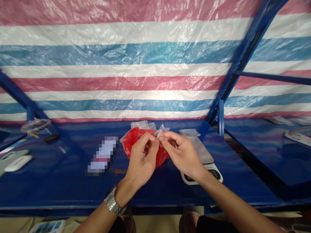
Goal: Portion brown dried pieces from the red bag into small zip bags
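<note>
Both hands meet above a red plastic bag (130, 139) on the blue table. Thumb and fingers of my left hand (145, 153) pinch one side of a small clear plastic bag (159, 132). Opposite it, my right hand (181, 153) pinches the other side, fingertips nearly touching the left ones. What the small bag contains is too hidden to make out. More clear bags (142, 124) lie behind the red bag. Partly under my right hand and forearm sits a white scale (202, 152) with a metal plate.
On the left are a blurred-out phone-like object (103, 155), a white earphone case (18, 163), a grey phone (9, 158) and a clear plastic cup (42, 129). A clear packet (190, 132) lies behind the scale. Blue metal posts (220, 118) and a striped sheet (126, 77) close off the back.
</note>
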The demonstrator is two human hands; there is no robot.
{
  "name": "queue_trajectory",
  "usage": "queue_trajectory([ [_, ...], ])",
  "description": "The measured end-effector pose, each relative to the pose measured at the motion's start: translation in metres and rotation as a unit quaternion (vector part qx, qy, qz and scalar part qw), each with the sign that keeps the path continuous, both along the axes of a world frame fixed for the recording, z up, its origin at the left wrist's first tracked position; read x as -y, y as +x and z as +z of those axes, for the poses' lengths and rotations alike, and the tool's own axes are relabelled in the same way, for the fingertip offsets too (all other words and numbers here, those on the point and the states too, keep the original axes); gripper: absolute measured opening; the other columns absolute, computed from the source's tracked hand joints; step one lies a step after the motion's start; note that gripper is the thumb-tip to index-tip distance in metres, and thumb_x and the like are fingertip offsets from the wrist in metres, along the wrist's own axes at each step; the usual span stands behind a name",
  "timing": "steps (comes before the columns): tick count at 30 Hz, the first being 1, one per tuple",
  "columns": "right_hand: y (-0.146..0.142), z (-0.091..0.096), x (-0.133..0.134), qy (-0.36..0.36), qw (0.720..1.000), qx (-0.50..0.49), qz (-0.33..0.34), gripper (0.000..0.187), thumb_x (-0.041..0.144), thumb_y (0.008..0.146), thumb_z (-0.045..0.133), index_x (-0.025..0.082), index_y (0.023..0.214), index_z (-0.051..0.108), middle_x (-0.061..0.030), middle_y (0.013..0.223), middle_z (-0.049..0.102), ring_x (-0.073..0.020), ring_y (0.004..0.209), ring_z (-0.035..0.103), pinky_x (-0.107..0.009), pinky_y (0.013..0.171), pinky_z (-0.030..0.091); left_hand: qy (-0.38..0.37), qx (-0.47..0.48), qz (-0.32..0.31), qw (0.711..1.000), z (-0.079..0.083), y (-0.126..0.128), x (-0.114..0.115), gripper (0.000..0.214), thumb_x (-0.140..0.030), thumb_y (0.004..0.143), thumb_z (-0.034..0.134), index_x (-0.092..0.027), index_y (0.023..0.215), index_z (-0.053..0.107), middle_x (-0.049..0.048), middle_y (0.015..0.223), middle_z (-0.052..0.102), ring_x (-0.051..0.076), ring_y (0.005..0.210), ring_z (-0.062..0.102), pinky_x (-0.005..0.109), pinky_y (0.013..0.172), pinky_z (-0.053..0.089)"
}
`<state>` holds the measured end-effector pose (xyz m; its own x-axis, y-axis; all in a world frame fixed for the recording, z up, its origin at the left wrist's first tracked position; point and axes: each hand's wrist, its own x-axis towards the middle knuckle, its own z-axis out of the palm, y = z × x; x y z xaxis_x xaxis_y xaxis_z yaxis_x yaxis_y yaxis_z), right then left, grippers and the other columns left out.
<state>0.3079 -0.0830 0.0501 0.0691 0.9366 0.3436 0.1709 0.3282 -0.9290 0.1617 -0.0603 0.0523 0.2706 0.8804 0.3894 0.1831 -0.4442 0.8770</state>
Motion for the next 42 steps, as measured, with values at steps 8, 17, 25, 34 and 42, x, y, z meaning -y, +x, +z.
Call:
queue_trajectory([
  [8, 0.001, -0.010, -0.001, -0.010, 0.997, 0.071, -0.041, 0.025, 0.045, 0.099, 0.055, 0.023, 0.093, 0.063, 0.0006, 0.076, 0.065, -0.0147, 0.065, 0.060, -0.027, 0.060, 0.046, -0.004, 0.042, 0.105, 0.994, -0.007, -0.004, -0.021, 0.015, -0.028, 0.094, 0.054, -0.022, 0.080, 0.054, -0.0007, 0.080, 0.064, 0.014, 0.069, 0.060, 0.025, 0.063, 0.048],
  [17, -0.013, -0.021, -0.019, -0.141, 0.985, -0.097, -0.030, 0.061, 0.066, 0.090, 0.060, 0.022, 0.130, 0.046, 0.0059, 0.063, 0.063, -0.0136, 0.039, 0.051, -0.026, 0.040, 0.036, -0.098, 0.170, 0.066, 0.978, -0.013, -0.006, -0.033, 0.020, -0.035, 0.094, 0.055, -0.022, 0.080, 0.050, -0.0018, 0.082, 0.065, 0.014, 0.074, 0.061, 0.025, 0.071, 0.053],
  [25, 0.004, -0.022, -0.018, 0.007, 0.957, 0.235, -0.169, 0.036, 0.042, 0.092, 0.067, 0.030, 0.127, 0.065, -0.0069, 0.109, 0.078, -0.0255, 0.075, 0.074, -0.036, 0.065, 0.055, 0.059, -0.110, 0.175, 0.977, -0.025, -0.028, -0.038, 0.018, -0.013, 0.085, 0.052, -0.021, 0.100, 0.058, 0.0091, 0.107, 0.067, 0.027, 0.109, 0.062, 0.047, 0.101, 0.048],
  [34, -0.006, -0.008, -0.018, 0.070, 0.896, 0.386, -0.208, 0.036, 0.038, 0.095, 0.067, 0.035, 0.130, 0.066, -0.0032, 0.109, 0.081, -0.0295, 0.083, 0.078, -0.036, 0.065, 0.054, 0.188, -0.229, 0.057, 0.953, -0.018, -0.041, -0.027, 0.069, -0.002, 0.064, 0.056, -0.021, 0.130, 0.048, 0.0147, 0.148, 0.050, 0.034, 0.148, 0.038, 0.058, 0.125, 0.030],
  [42, -0.020, -0.003, -0.026, 0.074, 0.900, 0.386, -0.186, 0.029, 0.037, 0.095, 0.066, 0.035, 0.124, 0.070, -0.0016, 0.115, 0.080, -0.0283, 0.088, 0.079, -0.036, 0.069, 0.057, 0.131, -0.193, 0.041, 0.972, -0.034, -0.028, -0.033, 0.053, -0.020, 0.087, 0.065, -0.020, 0.138, 0.049, 0.0153, 0.138, 0.062, 0.032, 0.132, 0.057, 0.055, 0.113, 0.046],
])
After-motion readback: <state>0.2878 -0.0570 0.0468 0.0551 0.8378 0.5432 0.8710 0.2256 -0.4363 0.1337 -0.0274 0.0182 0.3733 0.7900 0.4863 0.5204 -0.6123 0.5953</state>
